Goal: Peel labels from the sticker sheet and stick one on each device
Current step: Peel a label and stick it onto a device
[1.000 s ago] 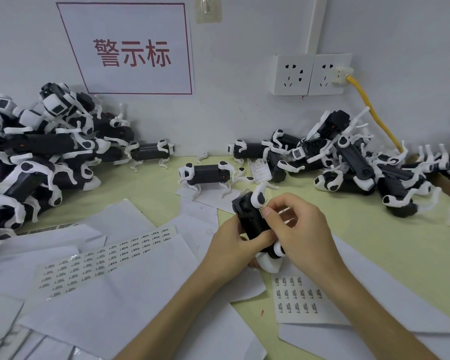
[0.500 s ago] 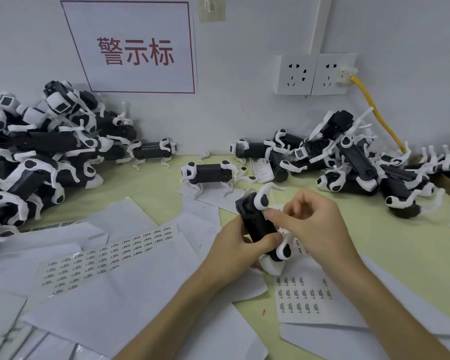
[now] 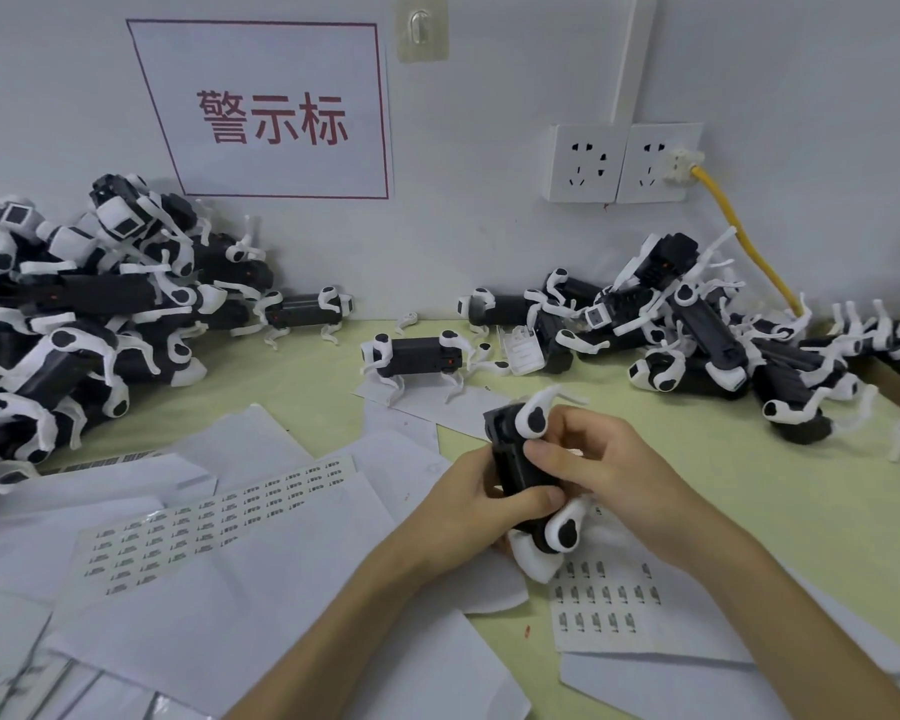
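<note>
The device (image 3: 516, 471), black-bodied with white legs, is held just above the sticker sheet (image 3: 609, 608) on the counter (image 3: 775, 501), the left hand (image 3: 463, 506) wrapped round its body, the right hand (image 3: 614, 470) pinching its upper end, thumb on the black face. Any label there is hidden; uneven pressing could leave it crooked, creased or lifting.
</note>
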The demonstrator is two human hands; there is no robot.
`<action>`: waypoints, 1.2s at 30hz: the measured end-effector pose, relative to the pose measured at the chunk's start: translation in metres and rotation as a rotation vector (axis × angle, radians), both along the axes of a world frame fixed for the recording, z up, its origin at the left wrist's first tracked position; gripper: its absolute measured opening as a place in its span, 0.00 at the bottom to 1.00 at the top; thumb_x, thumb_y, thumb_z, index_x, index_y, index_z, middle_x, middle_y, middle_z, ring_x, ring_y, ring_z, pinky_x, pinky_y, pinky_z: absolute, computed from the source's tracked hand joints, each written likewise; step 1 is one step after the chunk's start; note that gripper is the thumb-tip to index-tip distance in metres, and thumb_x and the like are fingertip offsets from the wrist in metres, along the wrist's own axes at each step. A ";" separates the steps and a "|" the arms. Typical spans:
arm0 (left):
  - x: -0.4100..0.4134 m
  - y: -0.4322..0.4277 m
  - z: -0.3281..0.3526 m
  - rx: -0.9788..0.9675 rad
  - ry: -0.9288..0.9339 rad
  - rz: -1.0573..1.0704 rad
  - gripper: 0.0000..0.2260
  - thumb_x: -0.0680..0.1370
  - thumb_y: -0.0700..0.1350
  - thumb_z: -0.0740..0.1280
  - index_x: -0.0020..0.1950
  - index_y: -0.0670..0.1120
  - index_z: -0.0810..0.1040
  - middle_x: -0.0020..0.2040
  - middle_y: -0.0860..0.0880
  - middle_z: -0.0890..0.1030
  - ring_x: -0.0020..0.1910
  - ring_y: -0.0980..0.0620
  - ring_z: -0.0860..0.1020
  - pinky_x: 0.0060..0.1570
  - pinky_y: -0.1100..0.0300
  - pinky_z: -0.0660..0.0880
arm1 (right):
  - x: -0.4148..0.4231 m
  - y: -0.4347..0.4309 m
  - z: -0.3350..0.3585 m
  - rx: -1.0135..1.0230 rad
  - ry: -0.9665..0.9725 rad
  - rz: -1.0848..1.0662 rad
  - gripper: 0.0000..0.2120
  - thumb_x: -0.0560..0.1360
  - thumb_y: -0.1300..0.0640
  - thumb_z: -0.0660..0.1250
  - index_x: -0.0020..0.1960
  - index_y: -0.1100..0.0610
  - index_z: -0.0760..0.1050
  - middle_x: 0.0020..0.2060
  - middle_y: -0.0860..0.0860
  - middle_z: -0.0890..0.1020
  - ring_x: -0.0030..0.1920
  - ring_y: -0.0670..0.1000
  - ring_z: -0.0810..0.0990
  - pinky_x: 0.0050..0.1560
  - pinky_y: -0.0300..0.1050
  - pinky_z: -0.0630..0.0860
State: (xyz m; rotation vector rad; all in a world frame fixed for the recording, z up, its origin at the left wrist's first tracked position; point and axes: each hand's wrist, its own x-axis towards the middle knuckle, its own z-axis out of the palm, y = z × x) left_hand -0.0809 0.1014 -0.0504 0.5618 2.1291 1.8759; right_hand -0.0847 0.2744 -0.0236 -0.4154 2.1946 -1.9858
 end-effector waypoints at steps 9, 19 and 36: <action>0.003 -0.004 0.005 -0.029 0.018 -0.077 0.06 0.75 0.48 0.71 0.43 0.61 0.81 0.41 0.60 0.82 0.41 0.62 0.79 0.42 0.71 0.74 | -0.003 0.003 -0.009 -0.130 -0.132 0.091 0.08 0.70 0.56 0.70 0.36 0.55 0.72 0.33 0.53 0.73 0.30 0.49 0.72 0.33 0.42 0.68; 0.001 -0.001 0.003 -0.021 0.018 -0.046 0.06 0.72 0.53 0.71 0.47 0.55 0.83 0.46 0.55 0.85 0.46 0.58 0.82 0.48 0.66 0.77 | -0.005 0.003 -0.014 -0.229 -0.117 0.126 0.09 0.72 0.58 0.66 0.45 0.65 0.74 0.34 0.57 0.74 0.35 0.53 0.75 0.38 0.48 0.73; -0.003 -0.004 -0.001 -0.011 -0.016 -0.035 0.02 0.73 0.52 0.71 0.45 0.59 0.82 0.42 0.58 0.84 0.42 0.62 0.81 0.43 0.70 0.75 | -0.004 0.007 -0.014 -0.068 0.022 0.153 0.14 0.74 0.58 0.69 0.34 0.51 0.68 0.32 0.49 0.70 0.33 0.48 0.68 0.34 0.38 0.67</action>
